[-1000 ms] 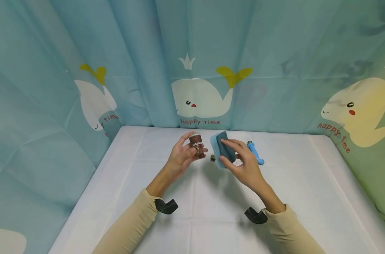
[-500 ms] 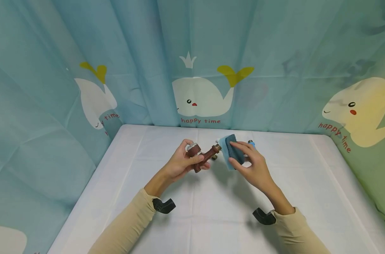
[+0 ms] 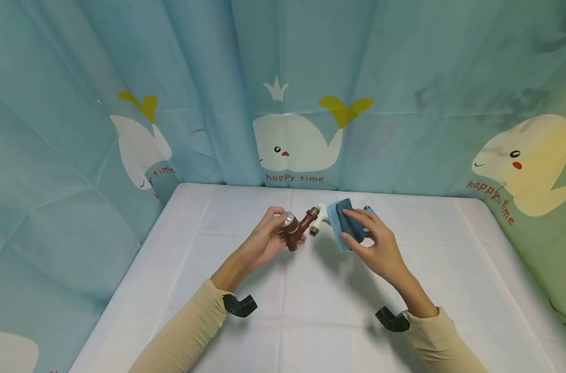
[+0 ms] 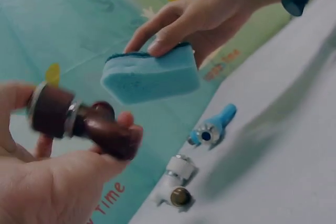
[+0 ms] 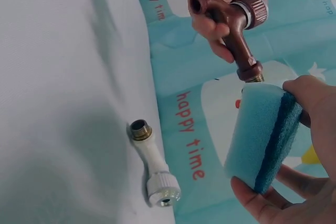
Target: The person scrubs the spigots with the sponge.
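My left hand (image 3: 260, 239) grips a brown faucet (image 3: 303, 225) by its knob end, above the table. The faucet's brass threaded end points up and to the right in the head view. My right hand (image 3: 378, 243) pinches a light blue sponge (image 5: 253, 135) with a dark blue scouring side (image 5: 281, 142), thumb and fingers on opposite edges. In the head view the sponge stands just right of the faucet, a small gap between them. Behind them, a white faucet (image 5: 154, 163) with a brass thread lies on the table.
A blue faucet (image 4: 216, 124) lies on the white table (image 3: 283, 321), farther right than the white one and partly hidden by my right hand in the head view. A blue curtain (image 3: 208, 129) printed with whales hangs along the table's far edge.
The brown faucet has turned in my left hand, its threaded end now swung out to the right. My right hand has moved right with the sponge, and more of the white faucet shows.
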### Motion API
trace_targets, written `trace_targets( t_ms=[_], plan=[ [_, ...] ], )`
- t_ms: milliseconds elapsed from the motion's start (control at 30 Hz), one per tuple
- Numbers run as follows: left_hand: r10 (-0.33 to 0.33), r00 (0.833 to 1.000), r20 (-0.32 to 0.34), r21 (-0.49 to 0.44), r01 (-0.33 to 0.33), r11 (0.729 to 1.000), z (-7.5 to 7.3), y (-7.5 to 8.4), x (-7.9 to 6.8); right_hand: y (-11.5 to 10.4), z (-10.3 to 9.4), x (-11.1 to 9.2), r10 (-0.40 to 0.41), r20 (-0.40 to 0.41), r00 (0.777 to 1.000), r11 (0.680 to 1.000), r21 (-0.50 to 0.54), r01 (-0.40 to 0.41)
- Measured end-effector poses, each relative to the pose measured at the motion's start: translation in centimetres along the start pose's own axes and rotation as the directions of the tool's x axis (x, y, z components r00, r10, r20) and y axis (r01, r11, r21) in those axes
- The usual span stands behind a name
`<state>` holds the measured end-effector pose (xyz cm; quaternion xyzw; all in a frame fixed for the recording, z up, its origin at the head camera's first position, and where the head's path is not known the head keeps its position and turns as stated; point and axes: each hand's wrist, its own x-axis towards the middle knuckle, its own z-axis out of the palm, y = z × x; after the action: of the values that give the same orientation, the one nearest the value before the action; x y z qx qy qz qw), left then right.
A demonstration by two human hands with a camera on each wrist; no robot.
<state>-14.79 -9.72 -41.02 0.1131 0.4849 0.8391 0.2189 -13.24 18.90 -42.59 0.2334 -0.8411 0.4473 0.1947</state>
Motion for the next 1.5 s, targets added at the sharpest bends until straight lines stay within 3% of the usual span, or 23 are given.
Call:
trace_targets(
  t_ms=[200, 433, 633, 800, 933, 1033, 1167, 1367, 1500],
  plan=[
    [0.012, 0.997, 0.077, 0.059, -0.016, 0.998, -0.3, 0.1, -0.3, -0.2, 0.0, 0.1, -0.017, 0.004, 1.0, 1.0, 0.004, 0.017],
    [0.14, 0.989, 0.046, 0.16, -0.146, 0.976, -0.6, 0.2, 0.2, -0.6, 0.1, 0.3, -0.027, 0.046, 0.999, 1.0, -0.002, 0.027],
    [0.175, 0.983, 0.054, 0.244, -0.183, 0.953, -0.6, 0.4, 0.3, -1.7, 1.0, 1.0, -0.049, 0.1, 0.994, 0.998, 0.032, 0.046],
    [0.216, 0.972, 0.09, 0.219, -0.231, 0.948, -0.5, 0.5, 0.5, -2.6, 2.6, 1.1, -0.071, 0.114, 0.991, 0.996, 0.061, 0.064],
    [0.237, 0.97, 0.058, 0.225, -0.244, 0.943, -0.5, 0.8, 0.5, -2.6, 3.1, 1.0, -0.092, 0.061, 0.994, 0.996, -0.003, 0.092],
    [0.241, 0.97, 0.044, 0.254, -0.244, 0.936, -0.5, 0.9, 0.4, -2.8, 3.3, 1.3, -0.103, 0.04, 0.994, 0.995, 0.021, 0.103],
    [0.257, 0.965, 0.044, 0.276, -0.259, 0.926, -0.4, 1.0, 0.3, -2.9, 3.4, 1.5, -0.108, 0.088, 0.99, 0.994, 0.03, 0.106],
    [0.227, 0.973, -0.038, 0.213, -0.214, 0.953, -0.5, 0.7, 0.1, -2.7, 3.4, 1.3, -0.108, 0.036, 0.994, 0.994, -0.02, 0.108],
    [0.258, 0.965, -0.044, 0.191, -0.246, 0.95, -0.2, 0.8, 0.2, -2.9, 3.6, 1.2, -0.11, 0.044, 0.993, 0.993, -0.024, 0.112]
  ],
)
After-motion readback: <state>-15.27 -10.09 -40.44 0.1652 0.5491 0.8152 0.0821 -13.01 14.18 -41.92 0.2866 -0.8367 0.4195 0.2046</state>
